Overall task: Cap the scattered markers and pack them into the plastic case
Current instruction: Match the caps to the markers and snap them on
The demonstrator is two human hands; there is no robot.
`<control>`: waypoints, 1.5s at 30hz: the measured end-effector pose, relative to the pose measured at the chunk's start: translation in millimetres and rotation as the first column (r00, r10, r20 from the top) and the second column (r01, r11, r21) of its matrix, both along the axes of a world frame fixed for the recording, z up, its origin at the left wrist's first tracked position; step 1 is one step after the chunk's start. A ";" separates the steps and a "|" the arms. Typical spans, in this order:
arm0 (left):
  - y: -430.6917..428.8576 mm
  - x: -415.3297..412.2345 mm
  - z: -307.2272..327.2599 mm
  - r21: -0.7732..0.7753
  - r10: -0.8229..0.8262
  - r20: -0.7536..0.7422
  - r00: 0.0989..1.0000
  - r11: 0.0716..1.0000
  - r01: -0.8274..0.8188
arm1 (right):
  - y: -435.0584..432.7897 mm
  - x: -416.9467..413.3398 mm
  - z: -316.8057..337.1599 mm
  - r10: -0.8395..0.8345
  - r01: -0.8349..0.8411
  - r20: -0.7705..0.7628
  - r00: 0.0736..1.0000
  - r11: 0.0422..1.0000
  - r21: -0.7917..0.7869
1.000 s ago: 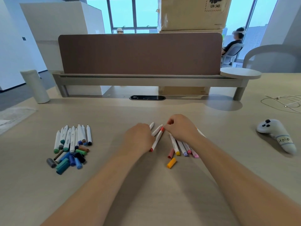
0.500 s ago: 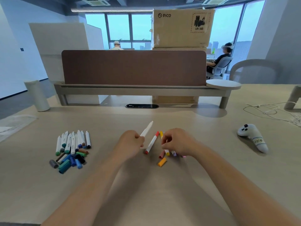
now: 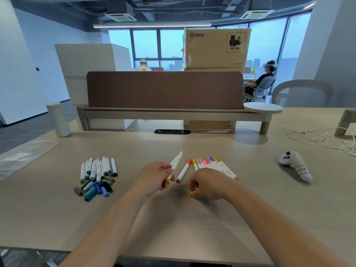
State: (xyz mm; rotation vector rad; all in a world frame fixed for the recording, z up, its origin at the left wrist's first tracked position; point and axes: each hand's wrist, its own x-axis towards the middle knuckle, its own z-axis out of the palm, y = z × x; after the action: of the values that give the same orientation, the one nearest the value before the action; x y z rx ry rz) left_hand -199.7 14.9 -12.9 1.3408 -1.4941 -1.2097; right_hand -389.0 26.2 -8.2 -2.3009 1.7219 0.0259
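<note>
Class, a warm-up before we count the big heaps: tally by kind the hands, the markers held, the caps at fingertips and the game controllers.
Hands: 2, the left hand and the right hand
Markers held: 1, the white marker in the left hand
Caps at fingertips: 1, the orange cap pinched by the right hand
Game controllers: 1, the white controller
Total: 5

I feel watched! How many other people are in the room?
2. A person in white is beyond the brown divider; a person in black sits on a chair at right. Boxes may hide more.
</note>
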 end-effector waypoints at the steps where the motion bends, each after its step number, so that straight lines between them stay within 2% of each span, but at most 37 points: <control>1: -0.3 -0.1 0.0 -0.002 -0.004 -0.001 1.000 1.000 0.004 | 0.1 1.3 -1.1 -0.002 0.002 0.011 1.000 1.000 -0.001; 6: -1.3 -1.1 -0.1 0.021 -0.041 -0.021 0.999 0.999 0.042 | -9.0 -5.6 5.3 -0.086 0.118 0.273 0.958 0.988 -0.104; 11: -0.8 -2.8 -1.4 0.051 -0.092 0.016 0.996 0.995 0.091 | -16.5 -18.1 10.7 -0.203 0.317 0.553 0.808 0.941 -0.118; 13: -0.4 -3.7 -2.3 0.058 -0.122 0.040 0.992 0.991 0.120 | -19.4 -22.6 9.9 -0.242 0.411 0.679 0.693 0.907 -0.096; 17: 0.3 -5.8 -4.0 0.054 -0.169 0.072 0.983 0.985 0.166 | -24.1 -24.2 8.3 -0.304 0.546 0.888 0.346 0.834 0.073; 20: 0.5 -8.3 -4.4 0.051 -0.190 0.090 0.978 0.981 0.186 | -25.3 -20.5 6.1 -0.333 0.570 0.937 0.104 0.792 0.218; 22: -0.3 -9.1 -5.0 0.048 -0.200 0.100 0.975 0.979 0.196 | -27.4 -18.7 2.4 -0.352 0.581 0.935 0.029 0.767 0.271; 27: -0.7 -9.0 -5.9 0.035 -0.216 0.123 0.969 0.976 0.213 | -32.7 -17.0 -3.1 -0.365 0.569 0.930 -0.029 0.759 0.316; 32: -1.5 -9.2 -6.4 0.034 -0.220 0.131 0.967 0.975 0.217 | -35.1 -14.8 -4.7 -0.382 0.570 0.922 0.059 0.771 0.283; 36: -2.5 -9.4 -6.8 0.028 -0.211 0.130 0.969 0.977 0.209 | -32.4 -11.3 -4.9 -0.381 0.556 0.920 0.094 0.787 0.269; 40: -4.8 -11.6 -8.0 0.015 -0.146 0.113 0.983 0.989 0.145 | -32.7 -8.9 -4.7 -0.411 0.532 0.908 0.080 0.788 0.310; 45: -7.9 -18.5 -10.8 -0.038 -0.062 0.228 0.972 0.997 0.072 | -32.2 -2.4 -4.8 -0.400 0.534 0.915 0.052 0.786 0.313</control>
State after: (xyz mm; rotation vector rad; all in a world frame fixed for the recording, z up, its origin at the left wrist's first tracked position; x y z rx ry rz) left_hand -218.2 7.0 -23.6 1.4466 -1.7292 -1.0848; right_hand -391.4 -6.0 -13.0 -0.9918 1.5184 -1.3851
